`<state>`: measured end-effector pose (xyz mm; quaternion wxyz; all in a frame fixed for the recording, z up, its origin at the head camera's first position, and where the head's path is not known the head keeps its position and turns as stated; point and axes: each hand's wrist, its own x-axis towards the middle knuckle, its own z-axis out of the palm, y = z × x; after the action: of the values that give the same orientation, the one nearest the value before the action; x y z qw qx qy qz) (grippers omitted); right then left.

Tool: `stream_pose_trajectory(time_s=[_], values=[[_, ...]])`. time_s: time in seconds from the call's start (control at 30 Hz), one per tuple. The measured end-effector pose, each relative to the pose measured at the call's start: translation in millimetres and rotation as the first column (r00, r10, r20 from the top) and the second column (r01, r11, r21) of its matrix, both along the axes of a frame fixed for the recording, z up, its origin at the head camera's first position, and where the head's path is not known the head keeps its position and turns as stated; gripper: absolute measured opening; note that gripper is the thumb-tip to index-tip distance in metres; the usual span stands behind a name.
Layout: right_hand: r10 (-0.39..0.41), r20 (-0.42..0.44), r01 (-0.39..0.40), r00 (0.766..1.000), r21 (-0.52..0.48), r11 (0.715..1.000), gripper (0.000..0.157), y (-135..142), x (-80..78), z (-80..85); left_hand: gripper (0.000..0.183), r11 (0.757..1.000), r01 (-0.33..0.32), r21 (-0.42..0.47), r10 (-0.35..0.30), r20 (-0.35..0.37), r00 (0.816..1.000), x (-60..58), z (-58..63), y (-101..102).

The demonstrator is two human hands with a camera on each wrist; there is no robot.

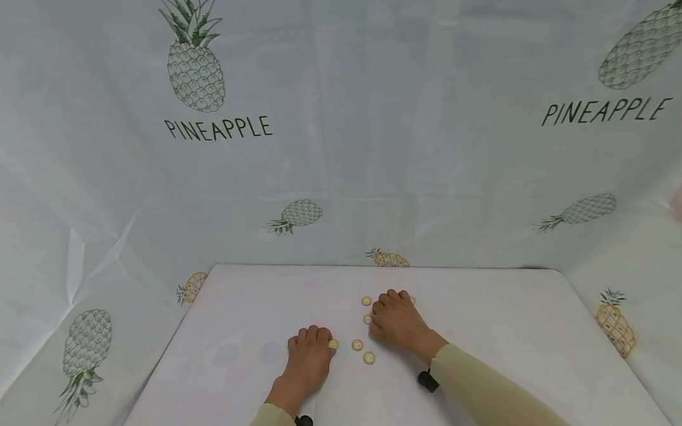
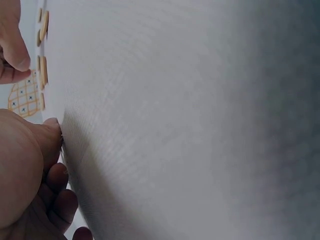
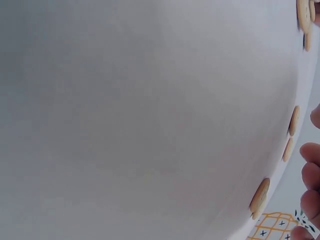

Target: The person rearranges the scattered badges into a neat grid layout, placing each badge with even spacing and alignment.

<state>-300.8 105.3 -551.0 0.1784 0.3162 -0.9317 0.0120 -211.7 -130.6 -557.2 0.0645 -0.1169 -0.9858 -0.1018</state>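
Observation:
Several round, pale wooden buttons lie in the middle of the white table. My left hand (image 1: 310,354) is low over the tabletop with curled fingers, and it pinches one button (image 1: 333,344) at its thumb side. The left wrist view shows its thumb (image 2: 49,137) down at the surface, hiding that button. Further right, my right hand (image 1: 399,318) hovers above the table with loosely bent fingers and nothing visible in them. One button (image 1: 368,318) shows at its left edge, and another (image 1: 412,301) peeks out past its fingertips.
Between the hands are two buttons, one nearer the left hand (image 1: 357,345) and a closer button (image 1: 369,358). A further button (image 1: 366,301) sits behind them. A pineapple-print sheet (image 1: 408,172) hangs behind the table (image 1: 495,333) and at its sides.

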Motion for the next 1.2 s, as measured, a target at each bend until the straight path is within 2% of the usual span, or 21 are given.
stream_pose_trajectory(time_s=[0.2,0.43,0.67,0.93,1.2], values=[[0.044,0.002,-0.044,0.999,-0.051,0.998,0.015,2,13.1,-0.6,0.022,1.000,-0.006,0.003,0.006,0.006,1.000,0.4,-1.2,-1],[0.099,0.032,-0.098,0.995,-0.047,0.994,0.022,1,34.2,2.1,0.022,1.000,0.000,-0.013,0.000,-0.005,1.000,-1.0,-3.0,-1],[0.169,0.046,-0.168,0.984,-0.032,0.985,0.023,3,51.2,1.6,0.023,1.000,-0.009,-0.019,0.009,0.001,1.000,-1.4,-1.0,0],[0.211,0.057,-0.213,0.976,0.029,0.977,0.019,3,60.5,-4.6,0.023,1.000,-0.010,-0.021,0.011,0.007,1.000,-1.0,-0.3,1],[0.207,0.076,-0.210,0.975,0.041,0.977,0.013,4,63.9,-6.0,0.023,1.000,-0.017,-0.013,0.017,0.024,1.000,0.8,1.4,2]])
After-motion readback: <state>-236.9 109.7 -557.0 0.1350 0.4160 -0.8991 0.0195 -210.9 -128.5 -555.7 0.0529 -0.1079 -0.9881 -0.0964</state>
